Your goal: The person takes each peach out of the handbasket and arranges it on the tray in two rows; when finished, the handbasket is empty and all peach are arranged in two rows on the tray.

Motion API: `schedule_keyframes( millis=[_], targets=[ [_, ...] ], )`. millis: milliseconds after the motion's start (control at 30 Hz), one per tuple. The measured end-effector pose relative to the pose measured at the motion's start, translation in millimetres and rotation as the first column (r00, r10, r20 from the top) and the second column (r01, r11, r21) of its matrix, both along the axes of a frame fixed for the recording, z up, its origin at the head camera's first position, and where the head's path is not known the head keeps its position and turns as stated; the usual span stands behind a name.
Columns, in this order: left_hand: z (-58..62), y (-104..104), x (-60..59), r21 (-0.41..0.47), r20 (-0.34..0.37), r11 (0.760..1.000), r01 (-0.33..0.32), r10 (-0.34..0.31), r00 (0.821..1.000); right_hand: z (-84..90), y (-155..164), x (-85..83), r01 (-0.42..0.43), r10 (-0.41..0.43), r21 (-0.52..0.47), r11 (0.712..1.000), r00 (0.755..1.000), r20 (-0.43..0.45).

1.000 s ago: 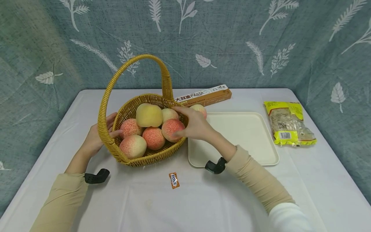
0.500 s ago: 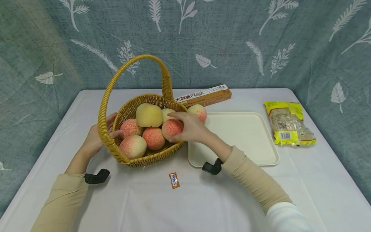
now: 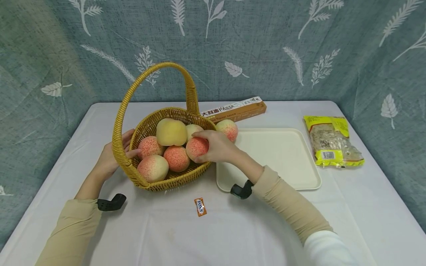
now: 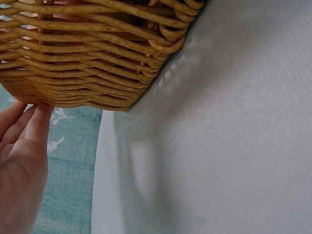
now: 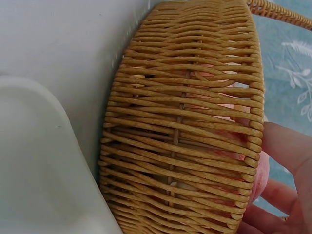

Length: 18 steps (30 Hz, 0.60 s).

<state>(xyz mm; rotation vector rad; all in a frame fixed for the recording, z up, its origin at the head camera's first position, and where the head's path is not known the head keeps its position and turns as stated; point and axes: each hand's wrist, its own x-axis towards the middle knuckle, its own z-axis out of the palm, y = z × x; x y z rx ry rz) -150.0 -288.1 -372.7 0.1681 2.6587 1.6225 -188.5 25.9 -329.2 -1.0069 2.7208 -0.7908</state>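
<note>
A wicker basket point(image 3: 176, 181) with a tall handle holds several peaches, among them a yellow one point(image 3: 171, 132) and a pale one point(image 3: 153, 168). At its left rim my left hand point(image 3: 109, 157) grips the basket, the thumb over the edge and the other fingers outside. In the left wrist view, fingers point(image 4: 36, 126) touch the wicker. My right hand point(image 3: 221, 147) reaches over the right rim and holds a red peach point(image 3: 196, 147) between thumb and fingers. That peach still sits in the basket. The right wrist view shows it partly hidden behind the wicker wall point(image 5: 180, 122).
A cream tray point(image 3: 276, 155) lies to the right of the basket, under my right forearm. Another peach point(image 3: 227, 128) sits by the tray's back left corner, before a pasta box point(image 3: 237, 111). A yellow packet point(image 3: 332, 142) lies far right, a small orange sachet point(image 3: 200, 207) in front.
My right hand has moved slightly left and down from the basket's right rim and closed round the red peach. The peach by the tray shows more fully. My left hand stays put.
</note>
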Motion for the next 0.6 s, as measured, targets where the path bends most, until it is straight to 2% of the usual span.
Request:
schedule_keyframes(
  millis=[367, 600],
  targets=[
    [1.5, 0.6, 0.2, 0.007, -0.012, 1.000, 0.005, -0.004, 1.000, 0.9, -1.8, -4.3, -0.040, 0.039, 0.051, 0.998, 0.999, 0.015],
    [2.5, 1.4, 0.5, 0.011, -0.009, 1.000, 0.004, -0.004, 1.000, 3.1, -2.9, -6.4, -0.053, 0.050, 0.059, 0.997, 0.997, 0.053]
  ],
)
